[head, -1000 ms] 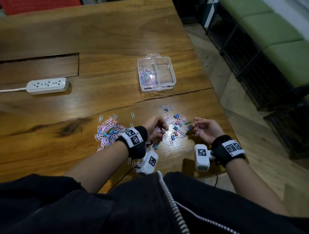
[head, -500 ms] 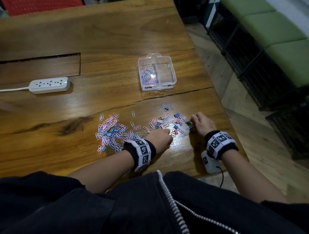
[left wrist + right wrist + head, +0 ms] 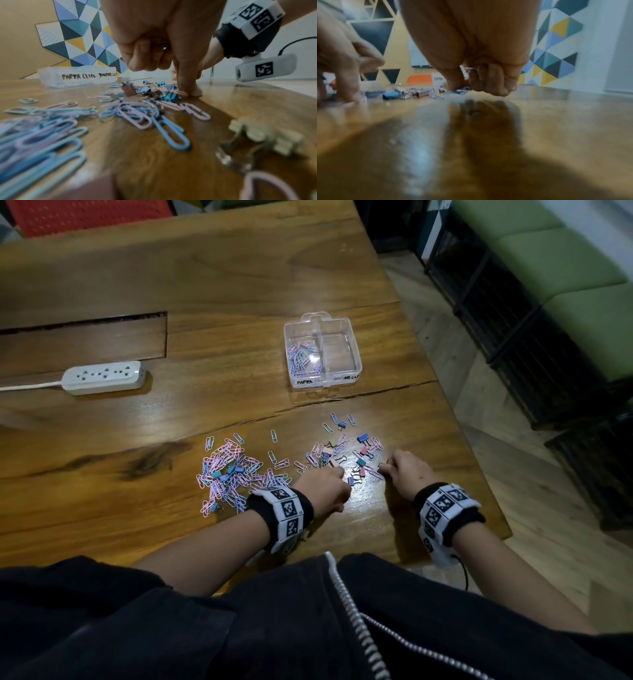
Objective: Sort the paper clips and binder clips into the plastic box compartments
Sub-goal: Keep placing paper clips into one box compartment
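A clear two-compartment box (image 3: 325,380) stands mid-table; its left compartment holds paper clips, and its right compartment looks empty. Its labels show in the left wrist view (image 3: 77,77). A big heap of pink and blue paper clips (image 3: 229,470) lies left of my hands. Binder clips mixed with paper clips (image 3: 361,453) lie between and beyond them. My left hand (image 3: 337,474) has curled fingers with a metal glint inside, and its index fingertip (image 3: 188,92) presses a pink paper clip to the table. My right hand (image 3: 488,83) is curled round thin wire clips just above the wood.
A white power strip (image 3: 102,377) with its cord lies at far left. A sunken panel (image 3: 85,344) is set into the table behind it. The table's right edge (image 3: 479,474) runs close to my right wrist. Green benches (image 3: 565,268) stand beyond.
Both hands have turned palm down and dropped onto the table. Their fingertips now reach into the mixed group of clips, closer together than before.
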The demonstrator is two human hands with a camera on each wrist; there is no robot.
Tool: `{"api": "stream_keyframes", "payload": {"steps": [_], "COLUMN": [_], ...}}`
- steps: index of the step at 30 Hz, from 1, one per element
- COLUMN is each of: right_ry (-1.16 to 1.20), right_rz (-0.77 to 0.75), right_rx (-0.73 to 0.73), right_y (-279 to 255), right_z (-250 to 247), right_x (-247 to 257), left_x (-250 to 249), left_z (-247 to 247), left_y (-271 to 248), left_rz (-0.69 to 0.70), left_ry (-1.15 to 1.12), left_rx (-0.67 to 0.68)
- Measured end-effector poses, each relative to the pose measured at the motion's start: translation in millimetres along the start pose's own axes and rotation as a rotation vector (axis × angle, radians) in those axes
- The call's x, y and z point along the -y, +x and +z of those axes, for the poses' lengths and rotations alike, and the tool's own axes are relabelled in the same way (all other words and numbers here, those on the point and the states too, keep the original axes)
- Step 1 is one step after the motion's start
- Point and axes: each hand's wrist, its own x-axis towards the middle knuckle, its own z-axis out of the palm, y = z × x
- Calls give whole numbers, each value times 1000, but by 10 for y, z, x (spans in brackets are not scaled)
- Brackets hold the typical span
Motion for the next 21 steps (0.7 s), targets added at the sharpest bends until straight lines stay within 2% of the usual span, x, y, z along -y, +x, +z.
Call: {"api": "stream_keyframes", "payload": {"steps": [2, 7, 11, 13, 15, 19, 21], "right_ry": [251, 1181, 1534, 1612, 1654, 1670, 1537], "right_rz": [55, 223, 244, 258, 268, 339, 351], "right_rx": [6, 112, 179, 202, 230, 309, 279], "right_y": [0, -88, -100, -93, -93, -88, -73], "right_z": [-2, -131, -174, -175, -183, -148, -131], "right_x": [-16, -30, 1, 5, 0, -15, 11], "left_x": [11, 28, 26, 28, 70, 254, 295], "left_z": [-2, 67, 79, 24, -93, -306, -350], "left_y": [0, -12, -38, -40, -38, -2, -1], "left_rz": [-17, -74, -46, -36, -97, -413, -450], "left_ry": [1, 93, 172, 97, -234, -1417, -1854], "left_rx": [9, 51, 96, 89, 59, 81, 66]}}
